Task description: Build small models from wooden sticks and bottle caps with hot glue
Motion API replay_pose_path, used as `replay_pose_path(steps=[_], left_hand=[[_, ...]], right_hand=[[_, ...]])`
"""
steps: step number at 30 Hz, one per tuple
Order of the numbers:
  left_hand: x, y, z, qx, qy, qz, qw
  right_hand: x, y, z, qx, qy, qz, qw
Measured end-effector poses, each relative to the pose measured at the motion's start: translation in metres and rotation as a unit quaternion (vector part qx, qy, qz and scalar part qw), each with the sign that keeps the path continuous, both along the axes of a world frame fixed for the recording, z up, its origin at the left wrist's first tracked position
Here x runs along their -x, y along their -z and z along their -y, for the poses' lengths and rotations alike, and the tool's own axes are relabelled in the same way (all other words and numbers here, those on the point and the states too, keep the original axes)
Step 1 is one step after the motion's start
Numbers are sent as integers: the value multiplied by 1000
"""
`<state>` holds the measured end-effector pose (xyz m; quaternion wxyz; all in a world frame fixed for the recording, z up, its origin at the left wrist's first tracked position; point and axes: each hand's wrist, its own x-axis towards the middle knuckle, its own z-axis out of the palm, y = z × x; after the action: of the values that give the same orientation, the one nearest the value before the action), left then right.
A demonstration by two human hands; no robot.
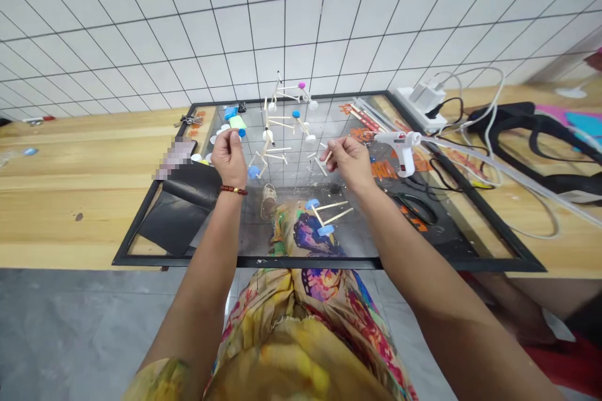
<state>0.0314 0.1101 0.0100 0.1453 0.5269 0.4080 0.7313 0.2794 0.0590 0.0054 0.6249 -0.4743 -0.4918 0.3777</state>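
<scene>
My right hand (pixel 345 161) pinches a short wooden stick (pixel 327 157) between its fingertips, above a glass-topped board in a black frame (pixel 244 261). My left hand (pixel 229 158) is raised with its fingertips pressed together, and I cannot tell whether they hold anything. Between the hands stands a thin stick model (pixel 282 119) with blue and pink ends. A smaller stick piece with blue ends (pixel 320 216) lies nearer me. A white hot glue gun (pixel 399 149) lies just right of my right hand, with its cord running off to the right.
A wooden bench (pixel 79 200) carries the framed glass. A black sheet (pixel 183 207) lies at its left, and a clear cup (pixel 268 202) lies on its side near the front. A power strip (pixel 421 103), tangled cables and a black bag (pixel 517 128) sit at the right, against a white tiled wall (pixel 301 19).
</scene>
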Motion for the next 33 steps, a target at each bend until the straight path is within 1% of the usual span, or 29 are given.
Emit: replay_pose_path(steps=[2,4,8,13,16,19,23,25,29,33], left_hand=[[1,1,0,3,-15,-31,999],[1,2,1,8,-17,-65,998],[1,5,1,16,-14,-103,994],[-1,12,-2,27,6,-115,993],[-3,14,-3,39,29,-131,990],[-6,14,0,37,37,-156,986],[-8,13,3,4,7,-165,986],[-8,14,1,5,-2,-152,988],[-7,19,-5,20,15,-107,994],[-9,22,-7,25,29,-89,995]], right_hand=[[4,0,1,10,-29,-8,999],[6,0,2,15,-54,-4,998],[7,4,1,14,-75,25,997],[7,21,-4,16,-43,61,997],[6,27,-5,2,-20,133,991],[3,27,-3,-19,-4,207,978],[5,23,-7,-36,-1,220,975],[8,21,-14,-6,-8,220,975],[20,12,-32,76,-21,226,971],[31,7,-40,109,-12,219,970]])
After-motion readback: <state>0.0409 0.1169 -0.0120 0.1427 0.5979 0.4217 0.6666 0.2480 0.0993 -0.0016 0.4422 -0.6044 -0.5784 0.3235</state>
